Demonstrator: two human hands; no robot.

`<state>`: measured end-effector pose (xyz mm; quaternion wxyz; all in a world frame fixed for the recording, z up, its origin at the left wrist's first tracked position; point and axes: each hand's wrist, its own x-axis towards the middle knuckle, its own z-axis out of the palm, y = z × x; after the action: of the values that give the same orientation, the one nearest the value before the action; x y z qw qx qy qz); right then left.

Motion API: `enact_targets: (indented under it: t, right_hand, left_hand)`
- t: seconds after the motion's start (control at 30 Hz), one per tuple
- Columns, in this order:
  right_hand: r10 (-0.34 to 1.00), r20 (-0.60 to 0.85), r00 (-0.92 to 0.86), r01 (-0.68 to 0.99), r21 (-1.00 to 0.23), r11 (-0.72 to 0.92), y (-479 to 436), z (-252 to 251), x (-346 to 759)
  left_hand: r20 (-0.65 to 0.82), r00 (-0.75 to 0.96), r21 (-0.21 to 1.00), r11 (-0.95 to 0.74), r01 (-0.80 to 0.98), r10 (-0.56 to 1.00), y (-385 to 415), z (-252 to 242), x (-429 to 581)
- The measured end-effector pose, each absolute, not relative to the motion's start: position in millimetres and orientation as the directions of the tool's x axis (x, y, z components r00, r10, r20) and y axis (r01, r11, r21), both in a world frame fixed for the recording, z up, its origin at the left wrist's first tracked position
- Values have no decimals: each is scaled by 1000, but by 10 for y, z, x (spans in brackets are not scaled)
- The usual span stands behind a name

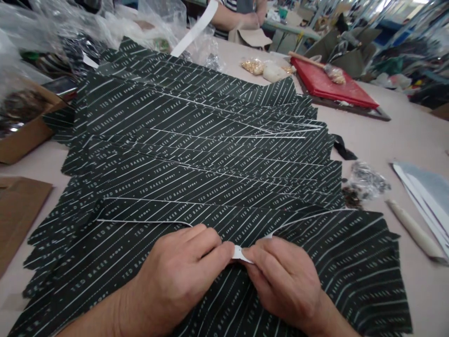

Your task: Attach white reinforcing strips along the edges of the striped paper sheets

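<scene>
Side by side near the bottom middle, my left hand (182, 264) and my right hand (287, 278) pinch a small white strip (239, 253) between thumbs and fingertips. The strip lies at the upper edge of a dark fabric panel (354, 262) with slanted white lines and printed lettering. Both hands also bunch some of that cloth, and its right part hangs in folds. A thin white cord or edging runs from my fingers to either side. Behind it spreads a layered stack of matching fabric pieces (196, 110). My fingers hide most of the strip.
Clear plastic bags (147, 18) and a cardboard box (31, 126) crowd the left. Brown paper (21, 210) lies below. To the right are a red board (333, 86), a small plastic bag (368, 180) and white sheets (424, 201). A co-worker's arm (233, 18) shows across the table.
</scene>
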<state>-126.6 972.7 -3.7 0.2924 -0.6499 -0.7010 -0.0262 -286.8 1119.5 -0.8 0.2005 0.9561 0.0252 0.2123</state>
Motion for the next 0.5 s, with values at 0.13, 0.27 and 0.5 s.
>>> enact_targets:
  t: [0.13, 0.27, 0.5]
  right_hand:
    - [903, 430, -3, 925, -343, 166, 9683, -54, -1290]
    - [908, 419, 11, 925, -348, 150, 9647, -79, -1293]
    - [906, 424, -4, 919, -355, 171, 9648, -77, -1316]
  left_hand:
    - [385, 912, 452, -891, -52, 142, 11177, -3, -2865]
    - [417, 899, 461, -884, -79, 136, 11177, 26, -2867]
    - [432, 898, 478, -865, -152, 81, 11149, 9, -2875]
